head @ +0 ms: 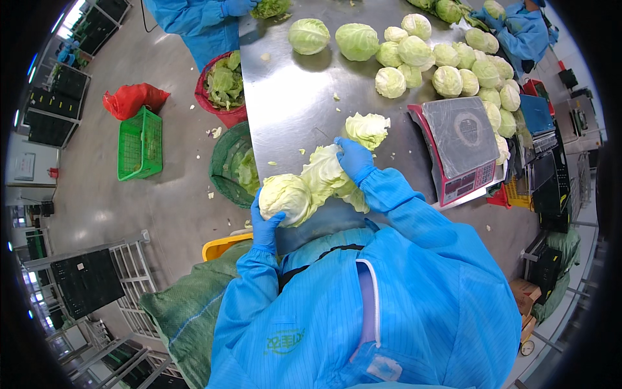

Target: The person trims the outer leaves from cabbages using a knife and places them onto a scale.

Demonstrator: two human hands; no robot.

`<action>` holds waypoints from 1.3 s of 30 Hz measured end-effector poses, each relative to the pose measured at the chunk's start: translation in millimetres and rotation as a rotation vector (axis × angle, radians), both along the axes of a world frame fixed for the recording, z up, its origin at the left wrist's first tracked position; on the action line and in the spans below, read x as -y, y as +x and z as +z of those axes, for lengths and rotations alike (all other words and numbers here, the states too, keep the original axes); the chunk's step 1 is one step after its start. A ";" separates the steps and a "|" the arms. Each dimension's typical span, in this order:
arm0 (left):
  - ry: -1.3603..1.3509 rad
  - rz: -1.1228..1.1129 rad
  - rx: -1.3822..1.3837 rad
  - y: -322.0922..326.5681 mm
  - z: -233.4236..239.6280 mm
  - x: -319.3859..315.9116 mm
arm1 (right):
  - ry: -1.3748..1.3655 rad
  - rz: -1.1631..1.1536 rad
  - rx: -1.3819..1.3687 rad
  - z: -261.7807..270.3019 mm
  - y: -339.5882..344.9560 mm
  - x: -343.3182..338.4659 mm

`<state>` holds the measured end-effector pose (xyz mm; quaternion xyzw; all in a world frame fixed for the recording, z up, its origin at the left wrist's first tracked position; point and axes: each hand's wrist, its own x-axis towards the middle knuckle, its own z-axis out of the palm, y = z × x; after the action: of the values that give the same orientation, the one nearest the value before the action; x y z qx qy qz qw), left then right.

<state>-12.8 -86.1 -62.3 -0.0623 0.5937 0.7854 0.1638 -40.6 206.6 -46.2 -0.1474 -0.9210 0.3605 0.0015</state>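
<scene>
In a blue glove, my left hand (266,224) grips a pale green cabbage head (285,198) near the front left edge of the stainless steel table (286,116). My right hand (354,159), also gloved in blue, holds loose outer cabbage leaves (324,170) that lie against the right side of that head. Just beyond my right hand a separate cabbage leaf (368,130) rests on the steel. Whether the held leaves are still joined to the head cannot be told.
A scale (459,141) stands at the right, with many cabbages (413,51) behind it. Left of the table are a red basket of leaves (228,114), a green mesh container (221,170) and a green crate (140,146). Co-workers stand at the far left (194,24) and far right (525,29).
</scene>
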 end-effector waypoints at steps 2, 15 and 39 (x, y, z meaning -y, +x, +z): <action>-0.026 -0.066 -0.109 -9.6 13.3 -16.8 | 0.314 0.101 -0.114 9.4 -0.7 -5.6; -0.483 -0.590 -0.560 -53.4 30.3 -64.6 | 0.098 0.698 0.001 79.4 17.8 65.6; -0.684 -0.663 -0.596 -44.8 43.2 -66.1 | -0.677 0.388 -0.089 47.1 6.6 50.7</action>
<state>-57.6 -20.0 -19.1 0.3027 0.8231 0.4382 0.1972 -34.0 155.8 0.9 0.0529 -0.7597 0.6437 -0.0754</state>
